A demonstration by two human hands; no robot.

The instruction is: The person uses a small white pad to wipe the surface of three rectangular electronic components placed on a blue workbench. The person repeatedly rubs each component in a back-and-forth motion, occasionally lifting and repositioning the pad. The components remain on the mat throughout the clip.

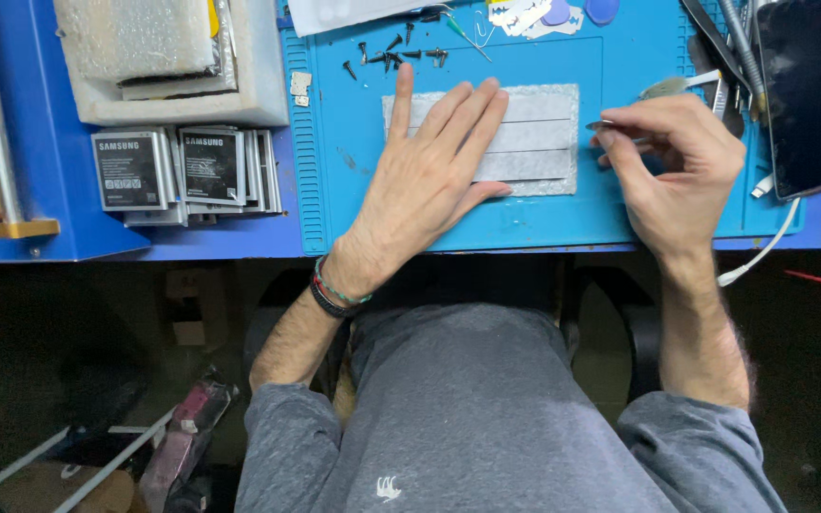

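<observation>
Head camera, straight down, close over blue mat (544, 223)

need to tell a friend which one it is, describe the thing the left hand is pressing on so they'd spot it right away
Start at the bright blue work mat on the blue bench. At its centre lies a pale grey rectangular pad with lengthwise bands, under the flat left hand. It is the mat's only large, light, flat piece; the small dark screws lie above it, and the right hand pinches a thin metal tool at its right edge.

Blue workbench (211, 237) up top; below its front edge dark floor (68, 361), black chair (639, 332), even overhead light.
</observation>
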